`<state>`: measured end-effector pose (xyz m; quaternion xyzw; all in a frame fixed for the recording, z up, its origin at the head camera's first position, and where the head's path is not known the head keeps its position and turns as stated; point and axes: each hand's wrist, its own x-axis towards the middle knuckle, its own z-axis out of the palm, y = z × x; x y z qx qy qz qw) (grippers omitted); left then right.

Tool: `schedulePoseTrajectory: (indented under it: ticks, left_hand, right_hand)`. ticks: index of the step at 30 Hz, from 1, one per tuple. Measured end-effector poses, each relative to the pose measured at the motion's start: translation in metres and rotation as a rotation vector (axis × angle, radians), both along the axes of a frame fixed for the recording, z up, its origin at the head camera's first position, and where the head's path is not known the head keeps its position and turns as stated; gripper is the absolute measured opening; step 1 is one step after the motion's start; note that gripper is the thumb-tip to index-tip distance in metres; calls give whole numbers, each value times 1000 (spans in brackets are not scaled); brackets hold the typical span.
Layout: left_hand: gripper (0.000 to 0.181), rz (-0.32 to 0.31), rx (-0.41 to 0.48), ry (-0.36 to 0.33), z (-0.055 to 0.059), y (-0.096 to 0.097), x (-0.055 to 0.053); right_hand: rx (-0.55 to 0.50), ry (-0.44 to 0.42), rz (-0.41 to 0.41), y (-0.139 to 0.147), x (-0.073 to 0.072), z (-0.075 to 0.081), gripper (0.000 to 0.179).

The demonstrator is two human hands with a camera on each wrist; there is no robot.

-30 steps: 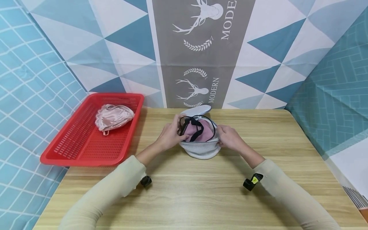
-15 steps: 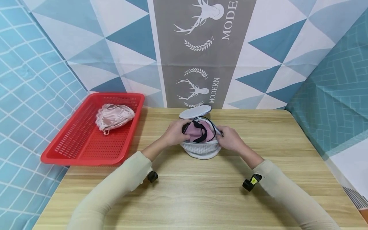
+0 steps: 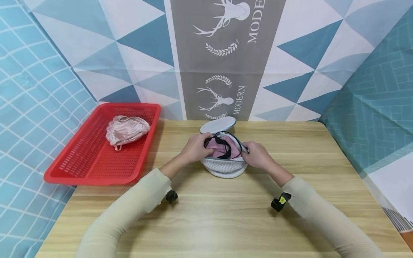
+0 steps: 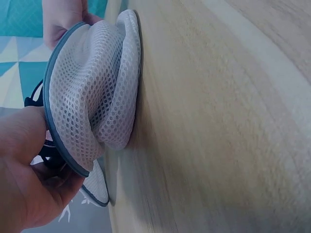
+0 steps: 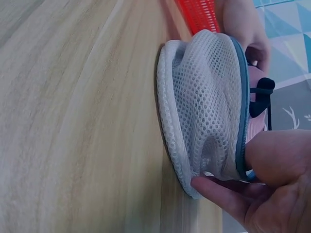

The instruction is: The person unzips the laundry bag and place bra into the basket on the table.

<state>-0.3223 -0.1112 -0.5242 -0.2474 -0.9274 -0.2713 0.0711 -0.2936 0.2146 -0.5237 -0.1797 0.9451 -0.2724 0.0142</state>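
Observation:
A white mesh laundry bag (image 3: 223, 167) with a grey zipped rim stands on the table, its round lid (image 3: 218, 125) folded back behind it. Inside is a bunched pink garment with black straps (image 3: 230, 145), part of it showing above the rim. My left hand (image 3: 196, 147) holds the garment's left end at the bag's mouth; its fingertips are partly hidden. At the right side, my right hand (image 3: 256, 154) grips the rim, and in the right wrist view its fingers (image 5: 221, 194) lie along the outside of the mesh.
A red perforated basket (image 3: 53, 175) stands at the left, holding a pale pink satin garment with lace trim (image 3: 127, 130). Behind the wooden table (image 3: 206, 222) rises a patterned wall covering (image 3: 213, 57); blue tiled coverings flank both sides.
My left hand has shifted slightly right and further over the bag's mouth, tucking the garment's left end in. The lid behind shows more fully. My right hand stays at the rim.

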Motion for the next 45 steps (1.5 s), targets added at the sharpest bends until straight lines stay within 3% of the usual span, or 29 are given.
schedulePoseTrajectory:
  ticks: [4,8,14,17,21,22,28,35,39,42,45]
  left_hand:
    - [34,-11,31,14,0,-4,-1]
    - [33,-11,76,-6,6,-6,6]
    - [26,11,164,-97,79,-3,62]
    - [25,-3,208,-99,86,-6,65]
    - [29,17,191,-93,91,-6,71]
    - [33,39,174,-102,102,-3,81]
    - [37,69,148,-107,106,-5,84]
    - [45,133,208,-152,112,-13,86]
    - [49,163,201,-165,113,-17,86]
    - [49,136,210,-153,111,-19,86]
    - [53,88,228,-117,104,-23,84]
  right_hand:
    - [42,28,27,-1,0,1,14]
    - [67,33,33,-2,2,2,15]
    - [92,20,34,-3,4,3,8]
    - [103,25,32,-3,5,4,6]
    - [104,29,32,-4,7,6,9]
    - [107,32,30,-5,8,6,10]
    - [131,56,22,-5,9,7,6]
    - [125,36,-2,-8,8,7,8]
    - [101,13,-6,-6,6,7,14]
    - [59,18,0,-5,8,9,20]
    - [-8,29,25,-11,21,30,35]
